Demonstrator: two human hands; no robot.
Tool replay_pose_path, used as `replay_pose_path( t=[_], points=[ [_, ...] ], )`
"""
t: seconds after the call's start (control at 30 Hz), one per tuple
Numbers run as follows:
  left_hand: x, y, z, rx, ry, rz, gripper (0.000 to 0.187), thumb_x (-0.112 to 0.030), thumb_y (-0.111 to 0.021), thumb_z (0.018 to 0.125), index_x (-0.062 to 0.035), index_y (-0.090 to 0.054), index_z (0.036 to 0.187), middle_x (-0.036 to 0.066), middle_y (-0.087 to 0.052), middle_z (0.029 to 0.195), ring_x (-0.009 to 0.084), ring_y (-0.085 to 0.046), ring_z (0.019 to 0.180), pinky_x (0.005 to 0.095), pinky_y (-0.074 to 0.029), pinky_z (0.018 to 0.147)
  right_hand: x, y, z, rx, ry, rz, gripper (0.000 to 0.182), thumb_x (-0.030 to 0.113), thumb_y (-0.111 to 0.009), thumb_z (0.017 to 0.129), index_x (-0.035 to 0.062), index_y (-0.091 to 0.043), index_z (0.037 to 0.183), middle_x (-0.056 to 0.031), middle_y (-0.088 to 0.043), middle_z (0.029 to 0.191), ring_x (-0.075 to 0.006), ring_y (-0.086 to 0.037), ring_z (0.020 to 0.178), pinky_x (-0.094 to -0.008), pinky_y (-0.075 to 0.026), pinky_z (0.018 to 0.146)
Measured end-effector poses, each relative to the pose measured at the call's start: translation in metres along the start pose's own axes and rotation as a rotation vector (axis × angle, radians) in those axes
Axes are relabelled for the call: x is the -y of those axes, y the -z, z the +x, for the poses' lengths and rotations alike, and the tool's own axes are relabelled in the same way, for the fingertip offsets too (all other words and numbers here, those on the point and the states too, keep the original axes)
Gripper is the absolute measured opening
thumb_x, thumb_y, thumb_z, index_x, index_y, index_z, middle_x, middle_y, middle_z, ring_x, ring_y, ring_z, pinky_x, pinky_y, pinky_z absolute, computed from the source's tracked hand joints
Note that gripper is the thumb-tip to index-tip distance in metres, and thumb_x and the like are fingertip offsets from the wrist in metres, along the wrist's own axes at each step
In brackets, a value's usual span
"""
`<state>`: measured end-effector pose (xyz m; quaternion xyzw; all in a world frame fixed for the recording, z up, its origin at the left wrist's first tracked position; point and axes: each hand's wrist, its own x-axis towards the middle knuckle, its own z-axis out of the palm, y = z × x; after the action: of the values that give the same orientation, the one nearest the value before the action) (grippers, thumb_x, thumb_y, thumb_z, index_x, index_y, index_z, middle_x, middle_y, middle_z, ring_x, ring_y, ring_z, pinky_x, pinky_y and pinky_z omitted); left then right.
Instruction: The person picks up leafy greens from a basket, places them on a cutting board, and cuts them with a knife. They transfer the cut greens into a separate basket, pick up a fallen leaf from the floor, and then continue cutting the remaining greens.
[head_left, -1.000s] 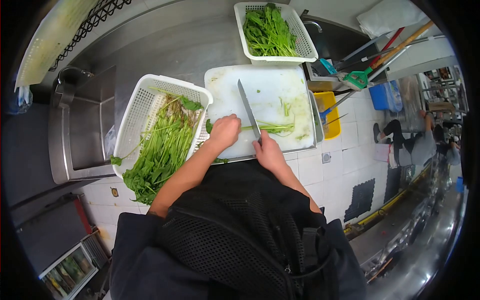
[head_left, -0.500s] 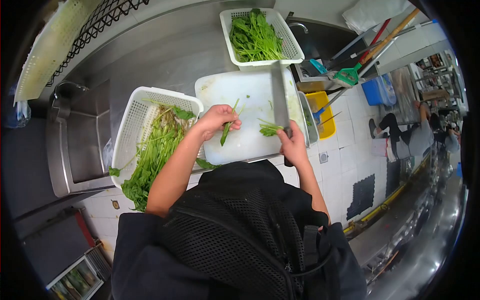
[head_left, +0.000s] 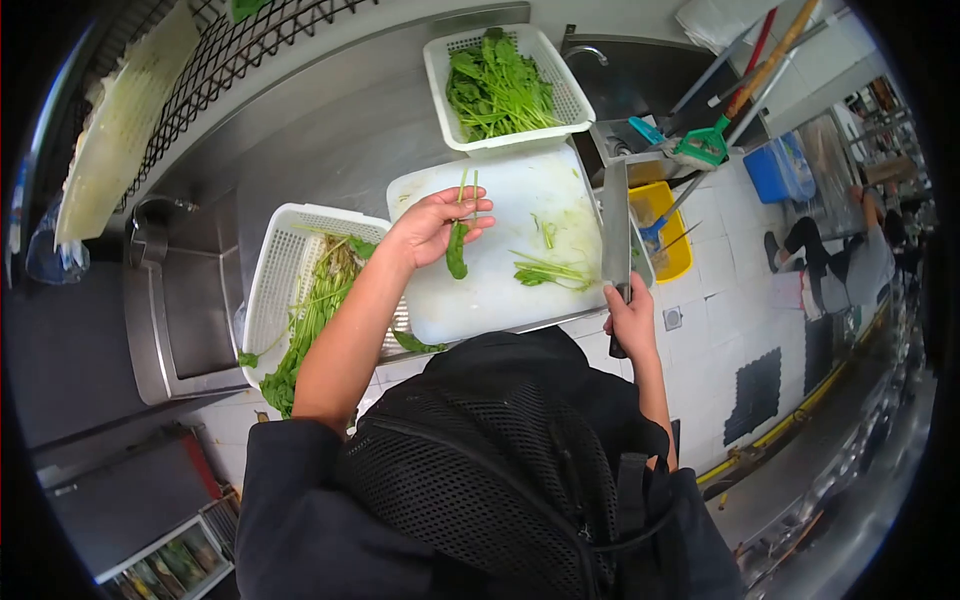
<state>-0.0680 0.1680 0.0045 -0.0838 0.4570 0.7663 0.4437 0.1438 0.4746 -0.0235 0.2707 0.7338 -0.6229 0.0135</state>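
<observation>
The left hand point(head_left: 440, 228) is holding a slim green leafy sprig point(head_left: 457, 252) over the far-left part of a white rectangular plastic cutting board point(head_left: 470, 300), its grip pinching lightly around the thin stems, fingers slightly spread. The sprig is looking light and limp in the leaf, crisper in the stem, probably bruising or slipping if wet — the stem is offering the best hold. The right hand point(head_left: 633, 318) is closing fully around the black handle of a broad steel knife point(head_left: 616, 225), whose bare blade is pointing away along the board's right edge — the thing to steer clear of. Pale cut stems point(head_left: 552, 273) are lying near the right. White perforated plastic baskets of greens are standing beyond the board point(head_left: 438, 85) and at its left point(head_left: 266, 265), on the stainless-steel surface point(head_left: 335, 135).
</observation>
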Motion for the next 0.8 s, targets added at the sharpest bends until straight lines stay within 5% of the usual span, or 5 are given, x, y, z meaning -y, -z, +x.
replay_pose_path(
  t=[0.3, 0.5, 0.67, 0.77, 0.8],
  points=[
    [-0.003, -0.064, 0.045, -0.074, 0.043, 0.208, 0.032, -0.008, -0.059, 0.102, -0.0045, -0.055, 0.134, 0.012, -0.064, 0.129, 0.0283, -0.067, 0.116, 0.036, -0.06, 0.09, -0.018, 0.025, 0.003, 0.004, -0.007, 0.072, 0.031, 0.014, -0.065, 0.097, 0.0005, -0.057, 0.124, -0.0052, -0.06, 0.073, -0.0118, -0.055, 0.046, -0.0286, -0.046, 0.044],
    [0.013, -0.154, 0.1, 0.189, 0.185, 0.146, 0.044, -0.024, -0.05, 0.108, -0.0073, -0.045, 0.148, 0.016, -0.049, 0.148, 0.0403, -0.065, 0.114, 0.0485, -0.057, 0.096, -0.028, 0.057, 0.011, -0.143, -0.031, 0.153, 0.03, 0.014, -0.065, 0.097, 0.0012, -0.056, 0.122, -0.0047, -0.058, 0.071, -0.0123, -0.054, 0.044, -0.0293, -0.045, 0.042],
    [-0.005, -0.165, 0.096, 0.27, 0.284, 0.111, 0.048, -0.027, -0.052, 0.106, -0.0081, -0.044, 0.15, 0.016, -0.047, 0.15, 0.0403, -0.062, 0.119, 0.0498, -0.056, 0.097, -0.042, 0.076, 0.009, -0.241, -0.064, 0.197, 0.028, 0.014, -0.064, 0.097, 0.0022, -0.055, 0.121, -0.0043, -0.058, 0.07, -0.0122, -0.053, 0.044, -0.0292, -0.044, 0.041],
    [-0.043, -0.164, 0.089, 0.263, 0.025, 0.471, 0.054, -0.031, -0.058, 0.103, -0.0036, -0.046, 0.148, 0.018, -0.055, 0.143, 0.0352, -0.062, 0.12, 0.0455, -0.052, 0.101, -0.05, 0.08, 0.006, -0.28, -0.09, 0.252, 0.025, 0.013, -0.064, 0.098, 0.0027, -0.055, 0.118, -0.0033, -0.055, 0.068, -0.0118, -0.052, 0.043, -0.0287, -0.044, 0.04],
    [-0.062, -0.168, 0.087, 0.19, -0.064, 0.527, 0.046, -0.026, -0.056, 0.105, -0.0025, -0.051, 0.144, 0.015, -0.062, 0.135, 0.0294, -0.065, 0.114, 0.0402, -0.054, 0.088, -0.054, 0.079, 0.004, -0.27, -0.103, 0.249, 0.025, 0.013, -0.064, 0.098, 0.0027, -0.055, 0.118, -0.0033, -0.055, 0.068, -0.0118, -0.052, 0.043, -0.0287, -0.044, 0.04]
  ],
)
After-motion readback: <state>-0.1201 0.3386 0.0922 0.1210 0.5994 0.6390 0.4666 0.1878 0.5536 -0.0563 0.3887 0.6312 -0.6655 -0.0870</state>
